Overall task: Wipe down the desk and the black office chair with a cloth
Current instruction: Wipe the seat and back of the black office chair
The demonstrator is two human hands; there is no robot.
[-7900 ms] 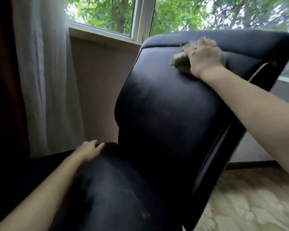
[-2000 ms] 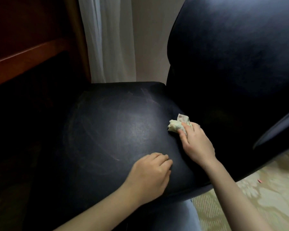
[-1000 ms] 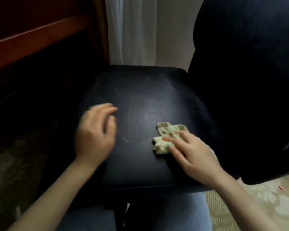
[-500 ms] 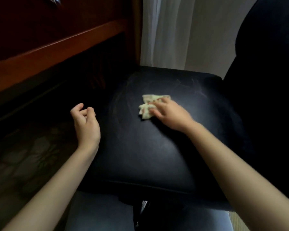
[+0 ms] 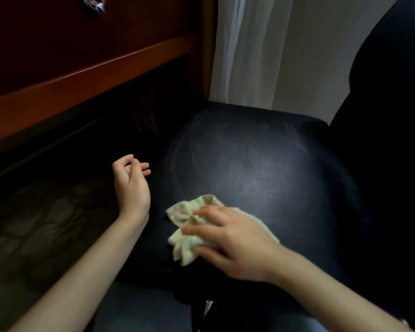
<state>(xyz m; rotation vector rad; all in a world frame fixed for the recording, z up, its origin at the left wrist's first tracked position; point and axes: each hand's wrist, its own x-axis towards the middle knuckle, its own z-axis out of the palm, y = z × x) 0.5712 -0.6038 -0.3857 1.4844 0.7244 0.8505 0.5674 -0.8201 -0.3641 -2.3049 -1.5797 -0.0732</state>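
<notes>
The black office chair's seat [image 5: 256, 168] fills the middle of the view, its backrest [image 5: 391, 130] rising dark at the right. A crumpled pale green cloth [image 5: 185, 231] lies near the seat's front left edge. My right hand [image 5: 230, 240] presses on the cloth with fingers spread flat over it. My left hand [image 5: 130, 183] hovers just off the seat's left edge, fingers loosely curled and holding nothing. The wooden desk [image 5: 77, 75] stands at the upper left.
A metal drawer handle [image 5: 94, 4] shows on the desk front at the top. White curtain [image 5: 244, 49] and a beige wall sit behind the chair. Patterned carpet [image 5: 34, 231] lies in shadow under the desk. My blue-clad knees are at the bottom edge.
My right hand has dragged the cloth from the seat's middle back toward the front left edge. My left hand has stayed beside the seat's left edge.
</notes>
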